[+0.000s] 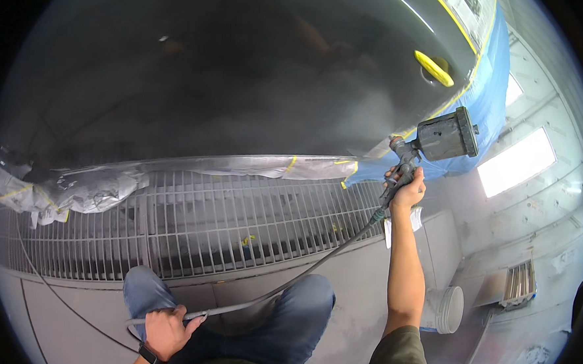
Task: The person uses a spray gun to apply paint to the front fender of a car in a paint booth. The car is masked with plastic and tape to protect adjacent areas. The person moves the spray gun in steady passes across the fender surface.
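In my right hand (406,187) is a paint spray gun (406,167), its handle gripped and its dark cup (445,134) tipped sideways to the right. The gun's front end is close to the lower right part of a dark, glossy car panel (244,80). A grey air hose (286,284) runs from the handle down to the left, across my knees. My left hand (167,330), with a black watch on the wrist, is closed around that hose over my lap. A door handle wrapped in yellow tape (434,68) sits on the panel above the cup.
Blue masking film (491,87) with yellow tape borders the panel's right side. Crumpled grey masking sheet (106,192) hangs along its lower edge. Below lies a metal floor grating (190,223). A white bucket (444,309) stands at the right, near a pale wall with bright lights.
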Demonstrator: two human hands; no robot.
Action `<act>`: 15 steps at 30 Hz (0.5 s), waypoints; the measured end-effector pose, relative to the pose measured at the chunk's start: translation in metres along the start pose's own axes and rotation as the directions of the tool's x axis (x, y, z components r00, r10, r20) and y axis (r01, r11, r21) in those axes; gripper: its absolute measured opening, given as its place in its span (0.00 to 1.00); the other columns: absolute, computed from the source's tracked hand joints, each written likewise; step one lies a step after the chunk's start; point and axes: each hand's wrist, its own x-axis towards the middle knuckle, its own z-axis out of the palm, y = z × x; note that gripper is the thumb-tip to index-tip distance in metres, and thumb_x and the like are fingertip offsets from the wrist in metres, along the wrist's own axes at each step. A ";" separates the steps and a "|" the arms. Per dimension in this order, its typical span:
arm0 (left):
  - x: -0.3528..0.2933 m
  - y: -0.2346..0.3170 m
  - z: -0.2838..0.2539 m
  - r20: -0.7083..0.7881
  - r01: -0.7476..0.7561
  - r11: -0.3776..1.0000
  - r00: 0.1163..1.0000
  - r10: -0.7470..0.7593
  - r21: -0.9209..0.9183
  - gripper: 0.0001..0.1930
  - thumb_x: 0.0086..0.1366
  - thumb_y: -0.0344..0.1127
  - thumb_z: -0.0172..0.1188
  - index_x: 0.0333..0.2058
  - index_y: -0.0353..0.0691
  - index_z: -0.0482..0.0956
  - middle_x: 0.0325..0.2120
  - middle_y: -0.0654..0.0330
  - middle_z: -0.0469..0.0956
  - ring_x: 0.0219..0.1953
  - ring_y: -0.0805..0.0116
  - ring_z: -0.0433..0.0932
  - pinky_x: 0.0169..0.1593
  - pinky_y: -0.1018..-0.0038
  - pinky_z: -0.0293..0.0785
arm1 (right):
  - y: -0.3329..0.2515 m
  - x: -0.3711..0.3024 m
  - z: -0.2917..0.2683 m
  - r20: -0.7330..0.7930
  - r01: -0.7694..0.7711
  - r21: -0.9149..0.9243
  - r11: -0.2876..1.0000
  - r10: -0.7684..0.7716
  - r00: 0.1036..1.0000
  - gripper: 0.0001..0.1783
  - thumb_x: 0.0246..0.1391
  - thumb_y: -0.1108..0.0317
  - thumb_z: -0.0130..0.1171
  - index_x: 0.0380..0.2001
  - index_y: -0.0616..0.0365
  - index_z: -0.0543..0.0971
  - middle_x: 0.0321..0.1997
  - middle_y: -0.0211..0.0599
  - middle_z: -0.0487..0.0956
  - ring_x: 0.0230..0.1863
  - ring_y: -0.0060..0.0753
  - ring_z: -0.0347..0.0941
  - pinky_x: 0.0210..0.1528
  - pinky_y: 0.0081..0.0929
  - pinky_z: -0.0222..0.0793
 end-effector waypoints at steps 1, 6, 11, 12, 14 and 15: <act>0.004 0.005 0.003 0.001 -0.002 1.000 1.000 0.002 -0.004 0.25 0.59 0.59 0.66 0.25 0.38 0.80 0.15 0.53 0.77 0.20 0.50 0.78 0.25 0.59 0.69 | 0.003 0.011 -0.013 -0.054 0.024 -0.047 0.999 -0.026 0.998 0.30 0.69 0.48 0.47 0.24 0.65 0.76 0.22 0.47 0.78 0.19 0.40 0.78 0.14 0.30 0.72; 0.017 0.020 0.010 0.040 0.016 1.000 0.999 -0.016 0.005 0.25 0.60 0.59 0.65 0.26 0.39 0.80 0.14 0.52 0.76 0.19 0.49 0.77 0.25 0.58 0.68 | 0.015 0.065 -0.059 -0.208 0.017 -0.090 0.996 -0.035 0.978 0.31 0.68 0.46 0.49 0.21 0.64 0.75 0.19 0.45 0.77 0.18 0.40 0.77 0.13 0.30 0.71; 0.016 0.025 0.010 0.032 0.075 0.997 0.997 -0.075 -0.008 0.25 0.61 0.58 0.65 0.25 0.39 0.79 0.13 0.52 0.75 0.18 0.47 0.76 0.25 0.57 0.68 | 0.025 0.101 -0.071 -0.435 -0.024 -0.233 0.972 -0.082 0.897 0.30 0.67 0.45 0.51 0.23 0.63 0.76 0.20 0.41 0.79 0.15 0.34 0.75 0.13 0.30 0.70; 0.014 0.024 0.009 0.026 0.089 0.996 0.996 -0.089 0.003 0.25 0.61 0.58 0.65 0.24 0.39 0.78 0.13 0.52 0.75 0.18 0.47 0.76 0.25 0.57 0.68 | 0.028 0.101 -0.068 -0.472 -0.031 -0.334 0.942 -0.139 0.871 0.30 0.66 0.44 0.51 0.24 0.63 0.76 0.20 0.41 0.79 0.15 0.34 0.74 0.13 0.30 0.70; 0.011 0.017 0.006 0.007 0.109 0.994 0.994 -0.109 -0.001 0.25 0.60 0.58 0.65 0.24 0.39 0.78 0.13 0.52 0.75 0.18 0.47 0.76 0.25 0.57 0.68 | 0.033 0.096 -0.058 -0.513 -0.085 -0.460 0.884 -0.187 0.838 0.30 0.66 0.44 0.51 0.26 0.63 0.77 0.20 0.40 0.79 0.15 0.33 0.73 0.13 0.29 0.70; 0.008 0.013 0.004 -0.014 0.118 0.993 0.993 -0.118 0.002 0.25 0.60 0.59 0.66 0.24 0.39 0.78 0.13 0.52 0.75 0.18 0.47 0.76 0.25 0.57 0.68 | 0.035 0.089 -0.051 -0.523 -0.104 -0.403 0.909 -0.135 0.842 0.30 0.66 0.44 0.52 0.29 0.64 0.78 0.20 0.39 0.79 0.15 0.31 0.73 0.14 0.28 0.69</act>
